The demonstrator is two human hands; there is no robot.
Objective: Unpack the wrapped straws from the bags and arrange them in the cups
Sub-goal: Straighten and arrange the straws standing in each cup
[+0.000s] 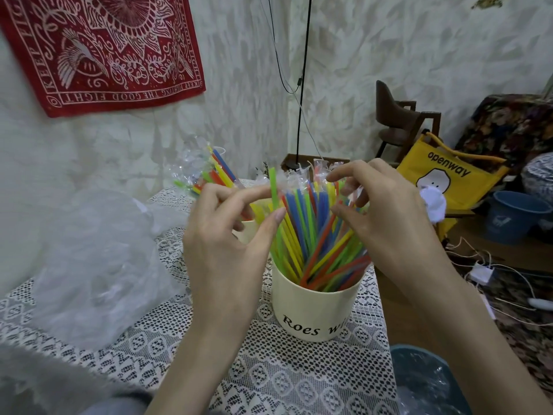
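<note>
A cream cup (314, 313) lettered "Roes" stands on the lace-covered table (167, 339), full of wrapped coloured straws (311, 235). My left hand (227, 235) reaches in from the left, its index finger and thumb around a green straw (273, 190) near its top. My right hand (386, 211) hovers over the right side of the bunch, fingertips curled among the clear wrapper ends. Behind my left hand a second cup (247, 229), mostly hidden, holds more wrapped straws (215, 172).
Crumpled clear plastic bags (98, 259) lie on the table's left. A blue bin lined with plastic (425, 381) sits at the lower right. A yellow "openway" bag (449, 175), a blue bucket (514, 217), a chair and cables crowd the floor to the right.
</note>
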